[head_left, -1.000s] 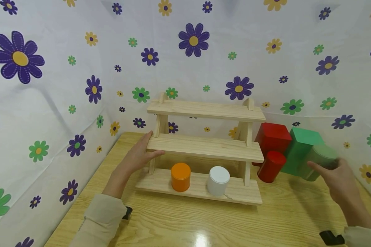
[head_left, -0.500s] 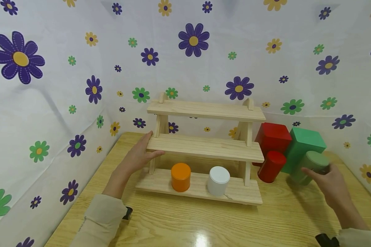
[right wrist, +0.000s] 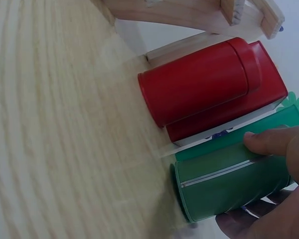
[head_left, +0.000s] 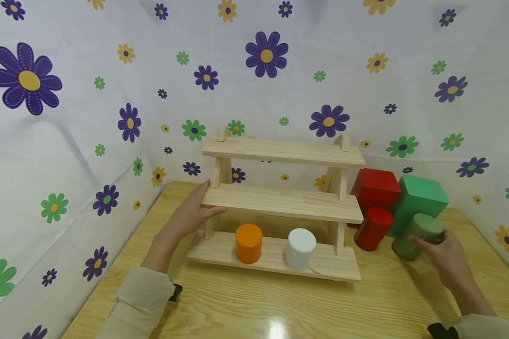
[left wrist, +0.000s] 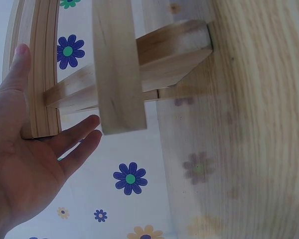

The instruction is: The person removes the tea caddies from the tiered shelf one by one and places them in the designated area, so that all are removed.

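Observation:
My right hand holds a dark green cylindrical tin around its upper part, thumb on one side and fingers on the other. The tin is nearly upright, its base close over the table, in front of a green box. Just left of it a red tin stands before a red box. My left hand holds the left end of the middle board of a three-tier wooden shelf, thumb along the front. An orange tin and a white tin stand on the lowest board.
The shelf stands on a wooden table near a flower-print cloth backdrop, which also runs along the left and right sides. The red tin and both boxes crowd the space right of the shelf.
My right hand has brought the dark green tin left and down, to a spot before the green box beside the red tin. My left hand has stayed on the shelf.

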{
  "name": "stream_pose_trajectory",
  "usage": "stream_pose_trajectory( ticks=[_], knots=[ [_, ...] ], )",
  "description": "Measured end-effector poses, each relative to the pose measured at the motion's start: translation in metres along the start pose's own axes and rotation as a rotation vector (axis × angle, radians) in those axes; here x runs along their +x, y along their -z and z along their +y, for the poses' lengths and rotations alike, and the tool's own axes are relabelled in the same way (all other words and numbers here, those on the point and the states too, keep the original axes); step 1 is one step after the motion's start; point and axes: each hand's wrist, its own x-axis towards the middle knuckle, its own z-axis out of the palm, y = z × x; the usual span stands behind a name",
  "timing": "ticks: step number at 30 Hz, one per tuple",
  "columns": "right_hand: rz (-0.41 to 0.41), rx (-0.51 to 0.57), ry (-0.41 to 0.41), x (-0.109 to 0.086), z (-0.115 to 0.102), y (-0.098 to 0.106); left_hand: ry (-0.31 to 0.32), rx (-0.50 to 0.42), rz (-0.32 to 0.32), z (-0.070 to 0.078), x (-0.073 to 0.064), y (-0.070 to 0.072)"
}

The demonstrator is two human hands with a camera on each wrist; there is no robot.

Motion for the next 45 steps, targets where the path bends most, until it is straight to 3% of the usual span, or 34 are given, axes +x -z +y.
stream_pose_trajectory(
  ticks=[14, 24, 37, 45],
  knots=[
    [-0.006, -0.008, 0.050, 0.003, 0.006, -0.003, 0.004, -0.001, 0.006, 0.000, 0.002, 0.000],
    [-0.050, -0.014, 0.025, 0.003, 0.005, 0.000, 0.009, 0.002, 0.004, 0.000, 0.001, -0.001],
    [-0.115, -0.049, 0.076, -0.006, 0.002, 0.012, 0.018, -0.001, 0.003, -0.001, 0.001, -0.001],
    [-0.147, -0.045, 0.002, -0.022, -0.001, 0.023, 0.015, -0.004, -0.002, -0.001, 0.002, -0.002]
  ],
)
